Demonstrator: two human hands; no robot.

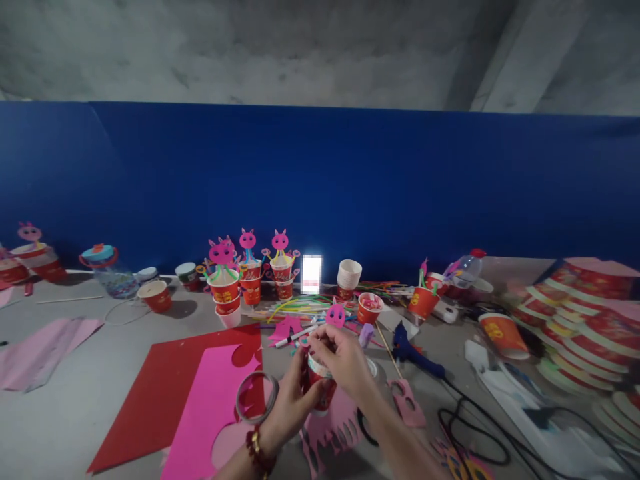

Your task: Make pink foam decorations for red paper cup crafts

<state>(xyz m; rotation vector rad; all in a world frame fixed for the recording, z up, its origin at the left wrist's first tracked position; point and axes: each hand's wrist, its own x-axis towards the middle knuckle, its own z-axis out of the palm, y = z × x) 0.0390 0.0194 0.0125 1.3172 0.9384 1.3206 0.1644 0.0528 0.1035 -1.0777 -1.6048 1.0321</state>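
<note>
My left hand [293,400] is wrapped round a red paper cup [327,393] with a white, teal-marked rim. Over the cup's opening, my right hand [343,357] has its fingers pinched at a small teal-and-pink piece [303,342], partly hidden by the fingertips. Just behind the right hand rises a pink foam animal face [335,313] with pointed ears and dark eyes; whether it is fixed to the held cup I cannot tell. Under the hands lies a cut pale pink foam sheet [333,430]. A white marker [295,337] rests beyond the left fingers.
Red cups with pink animal faces [247,240] stand at the back. Colourful pipe cleaners [300,308] lie behind my hands. To the left are red [165,380] and bright pink foam sheets [200,407] and a tape roll [257,398]. Rightward sit a blue glue gun [415,353] and stacked cups [590,320].
</note>
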